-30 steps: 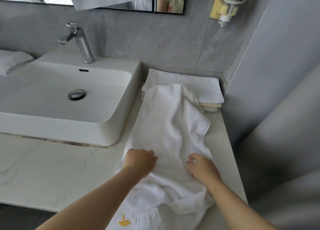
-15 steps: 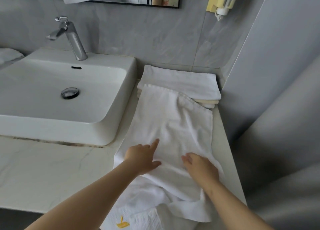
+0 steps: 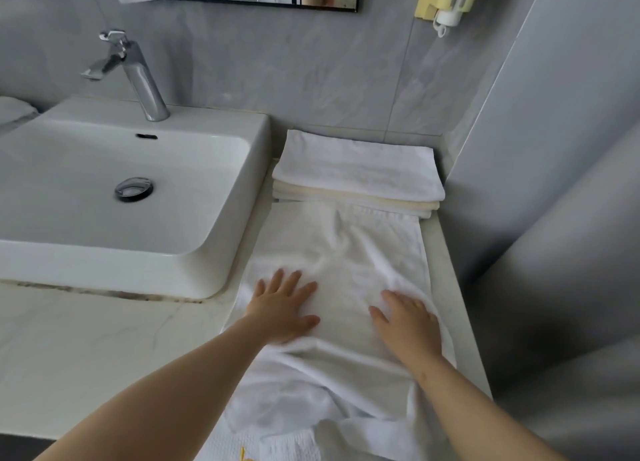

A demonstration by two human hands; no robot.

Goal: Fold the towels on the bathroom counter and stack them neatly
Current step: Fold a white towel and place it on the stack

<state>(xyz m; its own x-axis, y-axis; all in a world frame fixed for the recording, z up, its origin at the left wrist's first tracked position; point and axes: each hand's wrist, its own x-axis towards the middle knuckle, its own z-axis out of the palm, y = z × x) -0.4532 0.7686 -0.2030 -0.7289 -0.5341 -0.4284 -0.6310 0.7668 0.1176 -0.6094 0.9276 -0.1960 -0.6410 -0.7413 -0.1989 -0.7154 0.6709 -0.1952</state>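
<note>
A white towel [image 3: 349,252] lies spread lengthwise on the marble counter [image 3: 86,349], right of the sink. Its far end reaches a stack of folded towels [image 3: 356,173] against the back wall, white on top with cream layers below. My left hand [image 3: 282,304] presses flat on the towel's left side, fingers straight and spread. My right hand [image 3: 407,322] lies flat on its right side, palm down. The towel's near end is rumpled and hangs over the counter's front edge.
A white basin [image 3: 114,197] with a chrome tap [image 3: 135,76] fills the left. Another white cloth with a yellow mark [image 3: 263,448] shows at the bottom edge. A grey wall [image 3: 554,183] closes the right side. A mirror and a wall-mounted hairdryer [image 3: 446,3] sit above.
The towel's far end went from bunched up against the stack to spread flat. Both hands opened from curled to flat and slid apart across the cloth.
</note>
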